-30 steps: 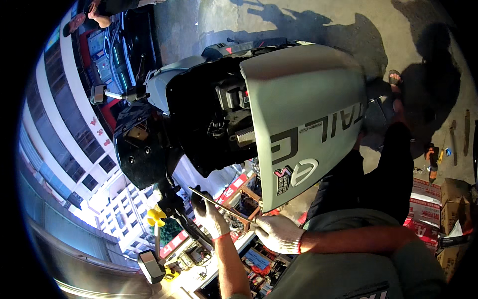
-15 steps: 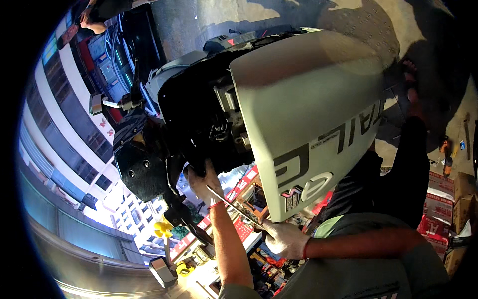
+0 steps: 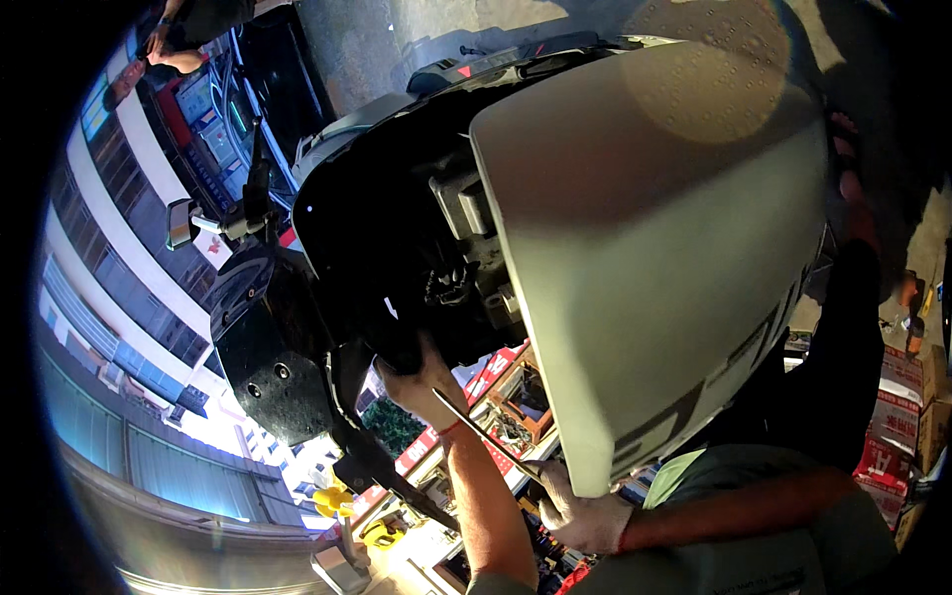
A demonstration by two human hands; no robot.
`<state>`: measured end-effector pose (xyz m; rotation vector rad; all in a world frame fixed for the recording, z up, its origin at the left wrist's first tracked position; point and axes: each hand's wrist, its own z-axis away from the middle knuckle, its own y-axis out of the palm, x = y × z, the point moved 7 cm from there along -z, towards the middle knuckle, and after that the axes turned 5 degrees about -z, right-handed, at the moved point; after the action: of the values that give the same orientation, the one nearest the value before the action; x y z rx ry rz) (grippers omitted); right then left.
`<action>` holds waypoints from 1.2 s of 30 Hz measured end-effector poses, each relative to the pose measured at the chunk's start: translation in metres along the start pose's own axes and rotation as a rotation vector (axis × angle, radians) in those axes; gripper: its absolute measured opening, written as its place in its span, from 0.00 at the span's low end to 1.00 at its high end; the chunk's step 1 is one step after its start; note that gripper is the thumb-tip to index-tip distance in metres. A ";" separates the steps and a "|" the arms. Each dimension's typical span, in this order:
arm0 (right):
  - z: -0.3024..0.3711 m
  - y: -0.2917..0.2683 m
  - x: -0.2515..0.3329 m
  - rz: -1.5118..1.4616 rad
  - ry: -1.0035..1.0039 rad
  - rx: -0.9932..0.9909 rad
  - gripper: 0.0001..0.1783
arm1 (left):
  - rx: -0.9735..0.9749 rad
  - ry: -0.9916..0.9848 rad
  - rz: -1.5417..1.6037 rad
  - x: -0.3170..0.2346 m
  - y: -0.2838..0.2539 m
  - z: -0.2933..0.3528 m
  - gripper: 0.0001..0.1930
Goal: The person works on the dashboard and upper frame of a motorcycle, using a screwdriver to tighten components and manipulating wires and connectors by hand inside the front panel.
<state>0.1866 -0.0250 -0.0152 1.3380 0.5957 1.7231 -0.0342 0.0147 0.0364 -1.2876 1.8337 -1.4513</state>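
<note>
My left hand [image 3: 416,390], in a pale glove with a red cuff edge, is closed at the lower edge of a black inner panel [image 3: 342,268] of a two-wheeled vehicle. Thumb and forefinger show on either side of the dark edge; the other fingertips are hidden. A long thin metal tool [image 3: 486,433] slants from beside my left wrist to my right hand [image 3: 580,513], which is gloved alike and closed round its lower end. Just above my right hand hangs the corner of a large pale body panel [image 3: 635,238] with dark lettering. Dark fittings [image 3: 461,208] sit in the cavity beside it.
At the left stand a mirror [image 3: 181,223] and a black bracket-like part [image 3: 273,382]. Red and white cartons [image 3: 892,407] are stacked at the right, near orange-handled tools [image 3: 914,332] on the ground. A wooden box [image 3: 523,407] lies beyond my hands. Another person's arm [image 3: 178,61] shows top left.
The view has shifted, so the pale panel looks larger and its lettering is more turned away. Both hands appear lower and farther right; the thin tool stays in my right hand.
</note>
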 end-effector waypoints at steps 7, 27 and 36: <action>-0.010 0.018 -0.007 -0.060 0.004 -0.009 0.17 | -0.066 -0.107 0.077 0.015 0.002 -0.001 0.19; -0.039 0.030 -0.010 -0.134 -0.072 -0.110 0.21 | 0.057 -0.088 0.172 0.032 0.021 -0.007 0.19; -0.039 0.032 -0.014 -0.081 0.056 -0.147 0.21 | 0.122 -0.044 0.288 0.039 -0.002 0.007 0.15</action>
<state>0.1399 -0.0491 -0.0097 1.1520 0.5365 1.7088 -0.0455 -0.0231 0.0436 -0.9443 1.7865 -1.3439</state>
